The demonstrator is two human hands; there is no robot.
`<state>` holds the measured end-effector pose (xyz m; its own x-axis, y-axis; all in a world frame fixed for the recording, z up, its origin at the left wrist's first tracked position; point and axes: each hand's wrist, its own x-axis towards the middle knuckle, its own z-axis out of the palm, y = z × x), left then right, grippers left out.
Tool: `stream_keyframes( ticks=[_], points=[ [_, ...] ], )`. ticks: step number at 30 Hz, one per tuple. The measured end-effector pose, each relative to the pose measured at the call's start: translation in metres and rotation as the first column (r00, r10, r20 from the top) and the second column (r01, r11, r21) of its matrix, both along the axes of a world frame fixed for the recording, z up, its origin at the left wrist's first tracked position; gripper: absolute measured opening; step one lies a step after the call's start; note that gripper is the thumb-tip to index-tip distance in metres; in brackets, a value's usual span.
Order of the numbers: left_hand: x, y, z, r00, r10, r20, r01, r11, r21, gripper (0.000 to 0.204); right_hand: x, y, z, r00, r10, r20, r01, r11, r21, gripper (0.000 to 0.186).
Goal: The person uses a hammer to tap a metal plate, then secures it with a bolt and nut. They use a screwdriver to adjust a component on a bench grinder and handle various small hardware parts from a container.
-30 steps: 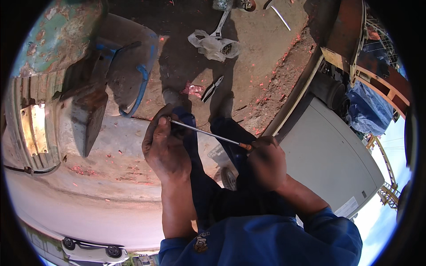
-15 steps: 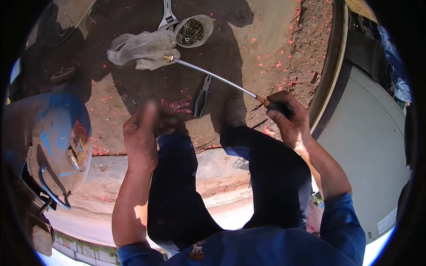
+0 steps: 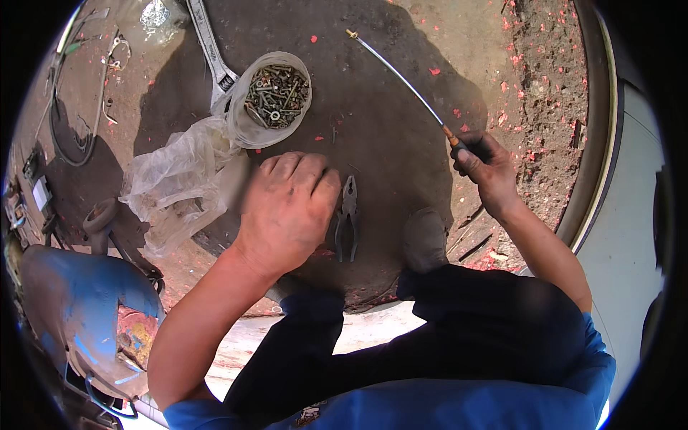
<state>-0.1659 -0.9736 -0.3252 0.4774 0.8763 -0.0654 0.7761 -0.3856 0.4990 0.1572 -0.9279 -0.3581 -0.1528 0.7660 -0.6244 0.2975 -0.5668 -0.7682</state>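
My right hand (image 3: 486,172) grips a thin shiny metal rod (image 3: 401,80) by its dark end. The rod has a brass fitting (image 3: 352,34) at its tip and a copper-coloured collar beside my fingers, and it points up and left. My left hand (image 3: 290,204) hovers palm down in the middle, its fingers curled under; whatever they hold, if anything, is hidden. Just beyond it stands a whitish plastic tub (image 3: 276,100) of mixed bolts, screws and nuts. A crumpled clear plastic bag (image 3: 179,172) lies to its left. Pliers (image 3: 348,221) lie on the ground right of the left hand.
An adjustable wrench (image 3: 209,50) lies against the tub. At the left stands a worn blue metal tank (image 3: 86,301), with hoses (image 3: 79,154) beyond it. A pale panel (image 3: 623,236) rises on the right. My shoe (image 3: 425,240) is near the pliers.
My left hand has moved forward and right and turned palm down, nearer the tub. The right hand still holds the rod, now tilted more steeply away. The view has shifted, showing more ground ahead.
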Motion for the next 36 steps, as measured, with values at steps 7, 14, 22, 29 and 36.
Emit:
stream_keyframes(
  ticks=[7,14,22,29,36],
  points=[
    [-0.012,-0.002,-0.005,0.998,0.057,0.031,-0.058,0.998,0.009,0.021,0.000,0.009,-0.006,1.000,0.003,-0.020,-0.004,0.999,-0.045,0.030],
    [-0.019,-0.005,-0.011,0.983,0.157,0.095,-0.165,0.982,0.091,0.029,-0.003,0.004,-0.012,1.000,0.015,-0.025,-0.017,0.998,-0.060,0.029],
    [-0.023,0.022,-0.013,0.975,0.211,-0.076,-0.209,0.977,0.039,0.036,-0.005,0.001,-0.010,1.000,0.012,-0.028,-0.013,0.999,-0.035,0.030],
    [-0.008,0.048,-0.012,0.926,0.286,-0.246,-0.339,0.918,-0.208,0.070,-0.006,0.000,-0.008,0.999,-0.011,-0.044,0.010,1.000,-0.020,0.031],
    [-0.003,0.066,-0.031,0.896,0.246,-0.370,-0.359,0.892,-0.274,0.074,-0.005,0.000,-0.006,0.999,-0.004,-0.042,0.003,1.000,-0.026,0.031]
  ],
)
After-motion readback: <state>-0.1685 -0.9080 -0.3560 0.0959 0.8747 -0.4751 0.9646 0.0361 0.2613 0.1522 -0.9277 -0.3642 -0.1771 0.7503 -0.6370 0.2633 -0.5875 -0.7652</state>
